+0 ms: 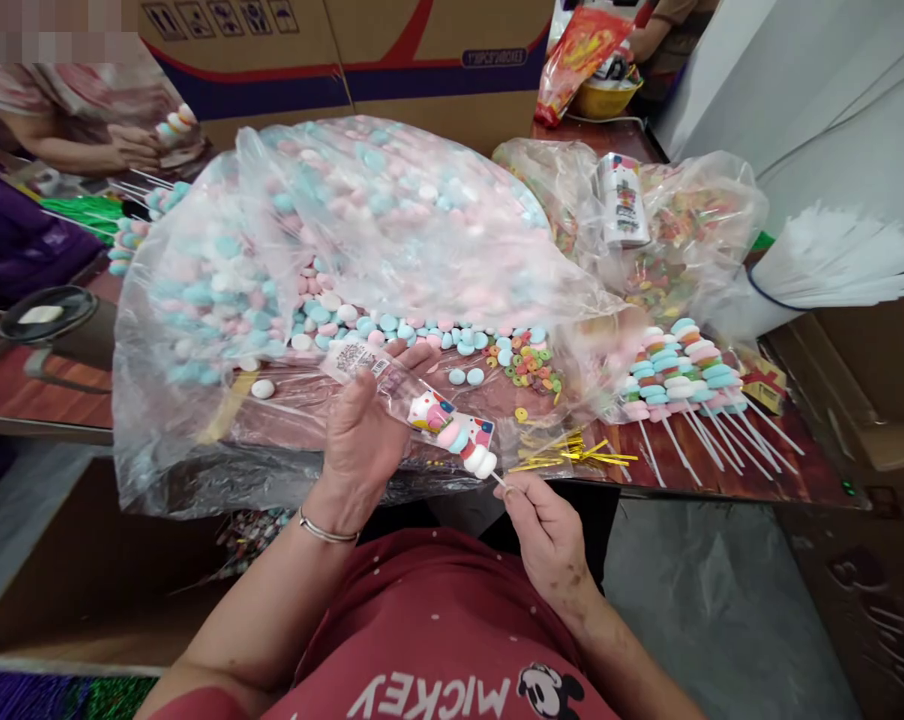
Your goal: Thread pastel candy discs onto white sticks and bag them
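Note:
A candy skewer (pixel 467 446) of white, pink, blue and red pieces lies partly inside a clear printed plastic sleeve (pixel 392 385), tilted down to the right. My right hand (pixel 548 532) is closed on the white stick at its lower end. My left hand (pixel 369 425) is open, palm up with fingers spread, beside and under the sleeve. Behind my hands a big clear bag (pixel 422 230) spills pink, blue and white candies. Small ring candies (pixel 531 368) lie right of the sleeve, and gold twist ties (pixel 576 452) lie near the table edge.
Finished-looking candy skewers (pixel 681 372) lie in a pile on the right. Behind them stand a container of white sticks (pixel 834 260), a bag of ring candies (pixel 692 225) and a stack of cards (pixel 622 200). A dark mug (pixel 66 335) is left. Another person's hand (pixel 133 148) holds a skewer.

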{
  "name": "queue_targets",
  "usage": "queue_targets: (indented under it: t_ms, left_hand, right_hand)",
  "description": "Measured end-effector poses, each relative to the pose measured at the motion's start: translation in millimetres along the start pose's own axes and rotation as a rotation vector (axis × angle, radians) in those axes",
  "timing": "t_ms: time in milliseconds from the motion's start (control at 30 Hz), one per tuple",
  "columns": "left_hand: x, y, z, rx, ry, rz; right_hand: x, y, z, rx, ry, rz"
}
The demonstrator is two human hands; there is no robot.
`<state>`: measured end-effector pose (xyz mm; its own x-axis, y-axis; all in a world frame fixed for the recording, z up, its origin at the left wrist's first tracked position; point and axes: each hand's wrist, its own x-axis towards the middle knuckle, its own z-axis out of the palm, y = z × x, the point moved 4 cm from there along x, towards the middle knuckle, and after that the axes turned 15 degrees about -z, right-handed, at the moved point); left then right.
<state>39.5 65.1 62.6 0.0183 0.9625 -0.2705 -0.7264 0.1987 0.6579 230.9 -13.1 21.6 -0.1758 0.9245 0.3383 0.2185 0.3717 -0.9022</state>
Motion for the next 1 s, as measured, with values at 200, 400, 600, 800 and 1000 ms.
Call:
queue_targets:
  t_ms: [200,400,600,800,1000]
  left_hand:
    - [8.0,-8.5,7.0,-0.083,-0.021,-0.161]
    - [21.3,-20.6,2.3,-0.183,0.088,-0.501]
    - [19.4,-25.5,7.1,-0.161,0.146,-0.483]
    - [18.8,-33.7,5.4,-0.174,0.144,-0.462]
    - [19.4,-40.9,2.9,-0.246,0.063,-0.461]
  right_hand:
    - [3.4,-6.3,-0.6,-0.206,-0.034,-0.183]
    - [8.1,-22.8,-5.4,-0.811,0.082,-0.673]
    - [7.0,-23.2,2.4,-0.909,0.043,-0.705]
    - [6.8,-18.7,5.2,-0.950,0.072,-0.700]
    - [7.6,-5.0,2.5,-0.536,0.012,-0.345]
